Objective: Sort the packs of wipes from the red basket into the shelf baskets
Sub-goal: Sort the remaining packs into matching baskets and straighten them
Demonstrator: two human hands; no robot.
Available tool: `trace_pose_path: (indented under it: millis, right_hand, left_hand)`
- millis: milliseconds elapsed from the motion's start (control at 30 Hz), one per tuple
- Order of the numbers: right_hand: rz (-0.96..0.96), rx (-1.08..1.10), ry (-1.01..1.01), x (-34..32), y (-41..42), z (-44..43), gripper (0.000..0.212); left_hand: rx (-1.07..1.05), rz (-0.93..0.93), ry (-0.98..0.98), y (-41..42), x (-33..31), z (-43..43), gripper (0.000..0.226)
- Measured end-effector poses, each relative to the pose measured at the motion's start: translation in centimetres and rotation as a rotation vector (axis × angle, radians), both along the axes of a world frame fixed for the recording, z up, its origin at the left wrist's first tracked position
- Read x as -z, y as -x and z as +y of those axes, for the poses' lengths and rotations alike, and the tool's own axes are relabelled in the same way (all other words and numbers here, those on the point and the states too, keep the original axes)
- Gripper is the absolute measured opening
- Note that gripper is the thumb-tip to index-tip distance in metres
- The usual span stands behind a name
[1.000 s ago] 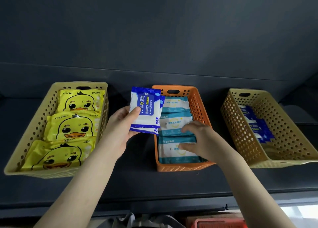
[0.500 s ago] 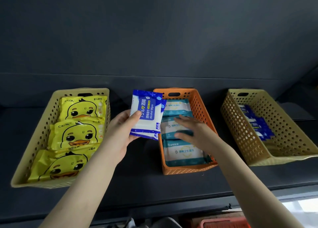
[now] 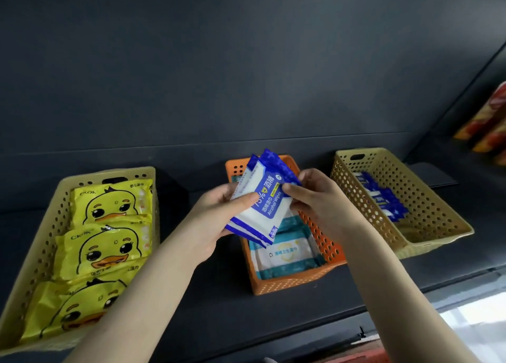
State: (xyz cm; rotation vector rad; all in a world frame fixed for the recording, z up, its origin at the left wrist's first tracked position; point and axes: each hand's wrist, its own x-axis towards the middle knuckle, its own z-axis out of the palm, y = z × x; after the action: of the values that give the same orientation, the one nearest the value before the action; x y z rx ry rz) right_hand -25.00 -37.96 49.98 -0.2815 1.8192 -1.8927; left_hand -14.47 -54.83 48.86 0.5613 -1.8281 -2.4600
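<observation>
My left hand (image 3: 219, 214) grips a small stack of blue-and-white alcohol wipe packs (image 3: 264, 198), held tilted above the orange basket (image 3: 323, 242). My right hand (image 3: 315, 195) pinches the top pack of that stack at its right edge. Teal-and-white wipe packs (image 3: 284, 253) lie in the orange basket underneath. The left beige basket (image 3: 41, 242) holds three yellow duck packs (image 3: 106, 250). The right beige basket (image 3: 427, 206) holds blue packs (image 3: 380, 198) like the ones in my hands. A strip of the red basket (image 3: 364, 358) shows at the bottom edge.
All three baskets stand on a dark shelf (image 3: 208, 308) with a dark back wall. Red and yellow packages (image 3: 490, 121) sit on a neighbouring shelf at the far right. Bare shelf lies between the baskets.
My right hand has left the teal packs in the orange basket and risen to pinch the blue stack. My left hand has shifted the stack rightward over the orange basket.
</observation>
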Motion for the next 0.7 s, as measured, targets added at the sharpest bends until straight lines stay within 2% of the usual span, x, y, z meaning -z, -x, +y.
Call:
trace_pose_path:
  millis: [67,167,367,500,700]
  right_hand:
    - [-0.169,0.092,0.146,-0.2,-0.1,0.9,0.039]
    - [-0.286,0.155,0.181,0.0,0.2,2.3,0.036]
    - [-0.260,0.298,0.222,0.9,4.1,7.3,0.013]
    - [-0.308,0.461,0.364,1.2,7.9,12.0,0.007]
    - [-0.486,0.579,0.270,1.2,13.7,17.7,0.023]
  left_hand:
    - [0.012,0.003,-0.034,0.9,-0.3,1.0,0.041]
    - [0.015,-0.018,-0.071,3.0,-0.5,2.7,0.026]
    - [0.017,-0.088,-0.107,8.2,-0.5,7.4,0.021]
    - [-0.009,-0.105,-0.104,11.9,0.0,10.1,0.012]
    - [-0.087,-0.110,-0.039,16.9,1.1,12.8,0.021]
